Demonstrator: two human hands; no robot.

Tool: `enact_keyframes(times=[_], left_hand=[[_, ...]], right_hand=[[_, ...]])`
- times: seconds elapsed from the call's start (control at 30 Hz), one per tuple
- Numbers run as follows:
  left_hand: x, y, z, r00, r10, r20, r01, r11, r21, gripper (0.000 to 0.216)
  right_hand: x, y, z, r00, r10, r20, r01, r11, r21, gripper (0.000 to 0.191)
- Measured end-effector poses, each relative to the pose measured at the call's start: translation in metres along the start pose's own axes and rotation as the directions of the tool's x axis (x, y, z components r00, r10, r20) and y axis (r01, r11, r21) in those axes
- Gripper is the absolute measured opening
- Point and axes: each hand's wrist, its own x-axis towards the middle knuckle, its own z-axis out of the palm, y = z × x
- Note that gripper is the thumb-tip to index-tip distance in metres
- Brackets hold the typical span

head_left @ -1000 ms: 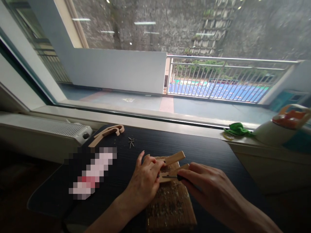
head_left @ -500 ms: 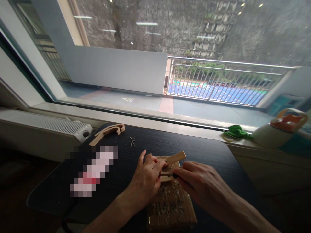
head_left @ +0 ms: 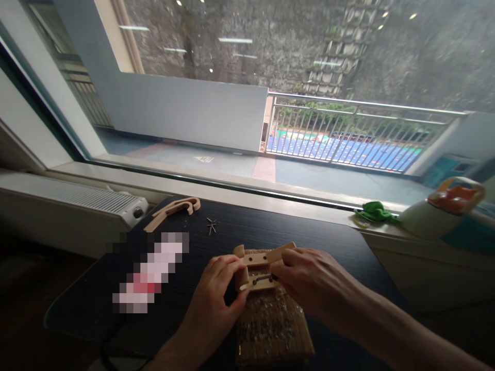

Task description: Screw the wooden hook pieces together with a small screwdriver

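A pale wooden piece [head_left: 257,259] with two side rails, dark holes and a curved left end rests on a plastic-wrapped wooden block [head_left: 273,330]. My left hand [head_left: 216,286] is closed on that curved end, thumb below and fingers above. My right hand [head_left: 305,273] is closed at the right side of the piece, pinching a thin metal tool [head_left: 263,279] that lies along the lower rail. Its far tip meets a dark hole in the rail; my fingers hide its other end. Part of the upper rail passes behind my right fingers.
More curved wooden pieces [head_left: 174,210] lie at the dark table's [head_left: 201,247] back left, beside a small pile of screws [head_left: 211,225]. A blurred-out pinkish object [head_left: 154,268] is at left. On the sill stand a green cloth-like item [head_left: 373,211] and a white jug [head_left: 433,219].
My left hand has slid left and down to the curved end, uncovering the holes and rails. My right hand has shifted slightly up and left along the piece, its fingers now covering the tool's dark end.
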Motion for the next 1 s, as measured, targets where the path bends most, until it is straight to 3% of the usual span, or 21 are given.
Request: enact_keyframes(times=[0.13, 0.23, 0.33, 0.53, 0.8, 1.0], left_hand=[[-0.013, -0.003, 0.012, 0.945, -0.326, -0.006, 0.313, 0.912, -0.265, 0.034], [-0.011, -0.003, 0.023, 0.905, -0.416, 0.084, 0.405, 0.785, -0.469, 0.034], [-0.004, -0.004, 0.029, 0.906, -0.401, 0.131, 0.401, 0.722, -0.564, 0.032], [0.001, -0.011, 0.034, 0.942, -0.333, 0.036, 0.314, 0.837, -0.448, 0.025], [-0.003, -0.013, 0.048, 0.919, -0.391, 0.050, 0.371, 0.815, -0.446, 0.022], [-0.006, -0.010, 0.055, 0.911, -0.405, -0.075, 0.309, 0.793, -0.525, 0.028]], right_hand=[[0.006, -0.002, -0.005, 1.000, -0.019, 0.022, 0.020, 0.998, -0.056, 0.017], [0.012, -0.002, -0.010, 0.997, -0.067, 0.044, 0.071, 0.993, -0.089, 0.016], [0.017, -0.002, -0.013, 0.990, -0.104, 0.094, 0.114, 0.987, -0.113, 0.014], [0.023, -0.003, -0.017, 0.984, -0.140, 0.114, 0.156, 0.977, -0.144, 0.016], [0.040, -0.018, -0.036, 0.953, -0.150, 0.264, 0.196, 0.968, -0.156, 0.023], [0.052, -0.022, -0.042, 0.929, -0.220, 0.296, 0.281, 0.942, -0.183, 0.018]])
